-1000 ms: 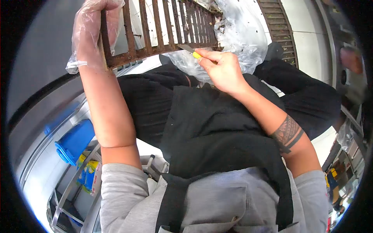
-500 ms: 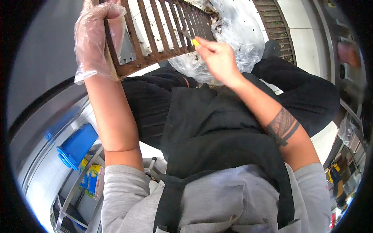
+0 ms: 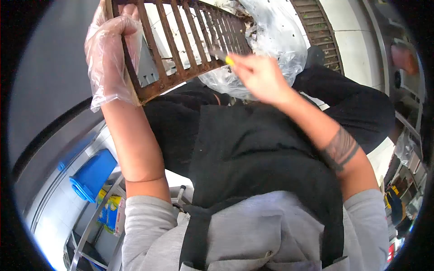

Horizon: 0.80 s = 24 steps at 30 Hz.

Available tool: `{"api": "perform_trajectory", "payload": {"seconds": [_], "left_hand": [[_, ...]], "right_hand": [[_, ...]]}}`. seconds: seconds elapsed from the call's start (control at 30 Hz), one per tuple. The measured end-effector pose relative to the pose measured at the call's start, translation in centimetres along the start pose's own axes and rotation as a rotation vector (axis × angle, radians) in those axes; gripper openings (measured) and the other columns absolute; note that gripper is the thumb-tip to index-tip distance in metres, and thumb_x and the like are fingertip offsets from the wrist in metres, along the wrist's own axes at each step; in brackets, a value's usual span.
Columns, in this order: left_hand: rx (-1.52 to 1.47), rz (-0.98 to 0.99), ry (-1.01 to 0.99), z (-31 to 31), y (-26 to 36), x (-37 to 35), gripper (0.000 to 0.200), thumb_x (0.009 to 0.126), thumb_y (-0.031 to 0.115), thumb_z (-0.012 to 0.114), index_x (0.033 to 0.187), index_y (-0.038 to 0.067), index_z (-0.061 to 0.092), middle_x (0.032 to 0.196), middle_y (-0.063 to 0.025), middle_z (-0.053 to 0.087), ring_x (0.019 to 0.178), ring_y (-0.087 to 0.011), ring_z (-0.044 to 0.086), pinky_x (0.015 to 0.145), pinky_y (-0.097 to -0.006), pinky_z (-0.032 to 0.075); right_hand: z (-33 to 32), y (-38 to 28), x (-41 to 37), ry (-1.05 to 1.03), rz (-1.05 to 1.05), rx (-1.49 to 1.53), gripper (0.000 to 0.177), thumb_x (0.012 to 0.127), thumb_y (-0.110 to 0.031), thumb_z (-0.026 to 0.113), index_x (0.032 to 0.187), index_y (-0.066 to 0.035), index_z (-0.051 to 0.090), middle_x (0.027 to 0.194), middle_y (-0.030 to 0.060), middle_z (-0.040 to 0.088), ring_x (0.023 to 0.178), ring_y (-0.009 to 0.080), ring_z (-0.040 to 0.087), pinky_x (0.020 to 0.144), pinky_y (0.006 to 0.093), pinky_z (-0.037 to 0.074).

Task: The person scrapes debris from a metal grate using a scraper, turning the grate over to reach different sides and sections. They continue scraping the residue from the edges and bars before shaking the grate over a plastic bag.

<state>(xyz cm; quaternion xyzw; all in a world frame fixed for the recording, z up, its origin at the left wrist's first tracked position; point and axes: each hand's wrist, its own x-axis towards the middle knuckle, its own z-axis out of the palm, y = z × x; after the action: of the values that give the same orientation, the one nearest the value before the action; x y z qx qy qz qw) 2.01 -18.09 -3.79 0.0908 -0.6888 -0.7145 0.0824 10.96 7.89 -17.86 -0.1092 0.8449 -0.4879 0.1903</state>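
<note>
A rusty, slotted metal grate (image 3: 181,67) is held tilted at the upper left. My left hand (image 3: 110,49), in a clear plastic glove, grips its left end. My bare right hand (image 3: 260,74) is closed on a small tool with a yellow part (image 3: 229,60) and a thin dark blade, which points at the grate's bars. Motion blurs the blade, and whether it touches a bar cannot be made out. Behind and below the grate lies a clear plastic bag (image 3: 278,38) with dark debris on it.
A second slotted grate (image 3: 318,34) lies along the floor at the upper right. Dark surfaces rise at the far left. A blue bin (image 3: 92,174) and a metal frame stand at lower left. Shelves with mixed items are at the right edge.
My right hand has moved slightly down and to the right with the tool. The grate's near edge has dropped a little, and my left hand has shifted with it.
</note>
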Motion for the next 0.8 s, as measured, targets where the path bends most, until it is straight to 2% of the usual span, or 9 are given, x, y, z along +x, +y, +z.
{"api": "perform_trajectory", "payload": {"seconds": [0.03,0.13,0.2,0.27,0.33,0.47,0.5,0.67,0.8], "left_hand": [[0.0,0.009,-0.002,0.3,0.0,-0.2,0.065,0.079,-0.015,0.046,0.144,-0.015,0.043,0.13,-0.0256,0.053,0.133,-0.0363,0.053,0.115,-0.0376,0.045],[0.009,-0.002,-0.013,1.1,-0.6,-1.4,0.069,0.077,-0.016,0.043,0.146,-0.014,0.042,0.131,-0.0264,0.052,0.133,-0.0367,0.053,0.116,-0.0357,0.045],[0.057,-0.006,0.044,1.5,-0.4,-1.7,0.073,0.073,-0.017,0.043,0.147,-0.014,0.041,0.133,-0.0264,0.052,0.134,-0.037,0.052,0.117,-0.0363,0.045],[0.094,-0.081,0.154,1.5,0.3,-1.7,0.074,0.072,-0.015,0.043,0.146,-0.013,0.044,0.134,-0.0257,0.052,0.135,-0.0356,0.053,0.117,-0.0378,0.045],[0.074,-0.041,0.104,1.6,0.5,-1.0,0.074,0.072,-0.015,0.043,0.146,-0.012,0.045,0.134,-0.0254,0.053,0.135,-0.035,0.053,0.117,-0.0375,0.044],[0.051,-0.019,0.017,1.7,-0.2,-1.6,0.074,0.072,-0.013,0.043,0.145,-0.01,0.047,0.134,-0.0246,0.054,0.135,-0.0337,0.053,0.117,-0.0371,0.044],[0.064,-0.015,0.034,2.1,-0.1,-2.0,0.075,0.07,-0.013,0.042,0.145,-0.008,0.049,0.132,-0.0237,0.056,0.134,-0.0332,0.053,0.118,-0.0383,0.042],[-0.009,-0.046,0.095,0.5,-0.9,-0.3,0.074,0.069,-0.012,0.043,0.143,-0.009,0.051,0.133,-0.0235,0.056,0.133,-0.0335,0.054,0.122,-0.0407,0.038],[0.004,-0.061,0.024,1.0,-1.0,-0.9,0.077,0.068,-0.011,0.046,0.145,-0.009,0.046,0.139,-0.0233,0.056,0.134,-0.0314,0.054,0.122,-0.0412,0.037]], "right_hand": [[0.7,-0.2,-0.9,0.134,-0.159,0.041,0.03,0.098,-0.025,0.069,0.121,-0.008,0.075,0.088,0.0205,0.074,0.077,0.027,0.074,0.071,0.0357,0.056],[1.3,0.0,1.9,0.247,-0.143,0.011,0.029,0.097,-0.026,0.063,0.116,-0.009,0.076,0.078,0.0248,0.068,0.07,0.0391,0.071,0.066,0.0433,0.058],[1.1,-0.3,6.4,0.356,-0.237,-0.011,0.028,0.096,-0.024,0.062,0.114,-0.008,0.077,0.085,0.0244,0.07,0.074,0.0372,0.073,0.069,0.0418,0.059],[-0.2,-1.2,5.3,0.168,-0.059,0.04,0.031,0.095,-0.025,0.069,0.121,-0.007,0.074,0.084,0.0202,0.073,0.076,0.0255,0.076,0.072,0.0354,0.057],[0.4,0.9,1.8,0.103,-0.124,0.014,0.03,0.095,-0.024,0.07,0.12,-0.007,0.075,0.085,0.0195,0.074,0.078,0.0234,0.076,0.075,0.035,0.057],[-0.1,-0.6,5.1,0.153,-0.006,0.034,0.032,0.096,-0.025,0.07,0.122,-0.007,0.074,0.094,0.0197,0.076,0.086,0.0237,0.077,0.081,0.0357,0.058],[0.4,0.3,7.9,0.301,-0.221,0.036,0.03,0.097,-0.026,0.068,0.121,-0.008,0.074,0.094,0.0205,0.075,0.086,0.0242,0.077,0.079,0.0346,0.058],[-0.3,1.7,5.9,0.1,-0.132,0.017,0.034,0.097,-0.031,0.068,0.121,-0.008,0.074,0.096,0.0199,0.076,0.087,0.0209,0.077,0.079,0.0348,0.058],[-0.4,1.0,8.5,0.178,-0.075,0.019,0.034,0.099,-0.032,0.064,0.122,-0.008,0.074,0.099,0.0205,0.075,0.088,0.0223,0.077,0.079,0.0364,0.057]]}}
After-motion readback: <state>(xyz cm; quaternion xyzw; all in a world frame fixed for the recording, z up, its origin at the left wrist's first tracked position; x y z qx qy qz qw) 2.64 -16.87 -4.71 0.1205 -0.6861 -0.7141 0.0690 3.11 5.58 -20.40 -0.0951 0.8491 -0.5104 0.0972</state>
